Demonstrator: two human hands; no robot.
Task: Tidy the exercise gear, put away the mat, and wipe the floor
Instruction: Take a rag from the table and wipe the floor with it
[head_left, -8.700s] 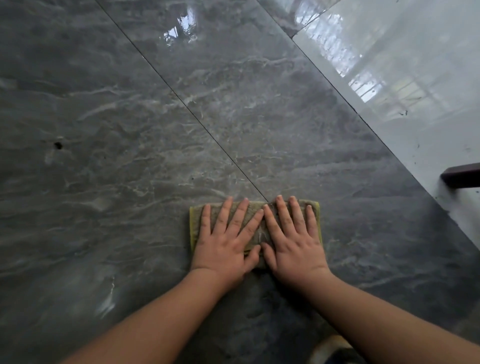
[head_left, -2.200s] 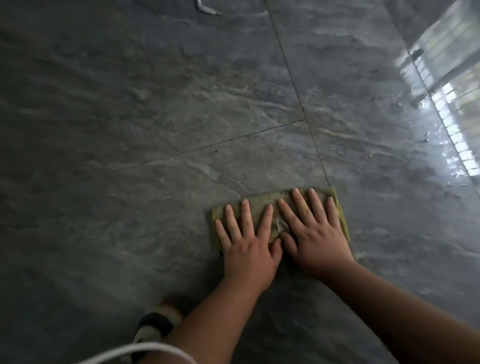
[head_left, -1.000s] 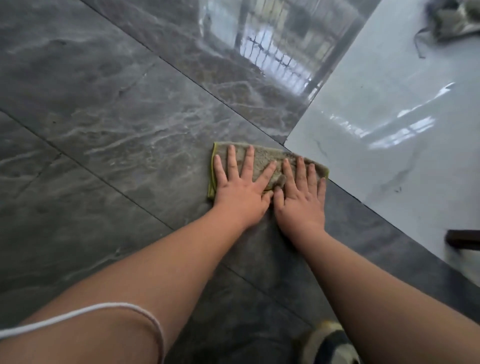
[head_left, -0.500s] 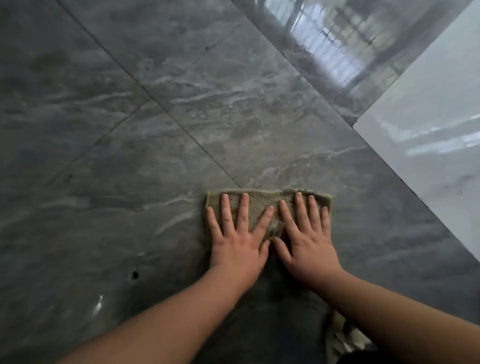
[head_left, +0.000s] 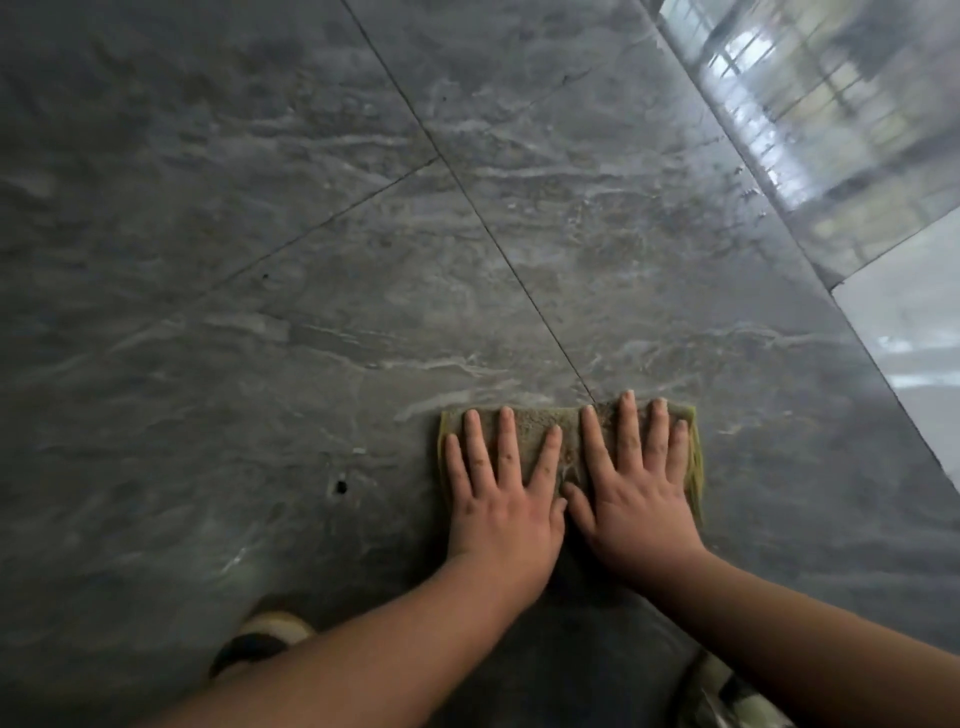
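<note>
— Both hands lie flat on the cloth, left hand beside right hand, fingers straight and spread, gripping nothing.
— Good. I'd press evenly through the palms and overlap each pass, watching the grout line.
— And the floor?
— Dark grey marbled tile, glossy; a window reflection upper right, a dark speck left of the cloth, a shoe below.

Under the left hand and right hand, most of the cloth is hidden. Below the forearms, both shoes are cut off or covered.
</note>
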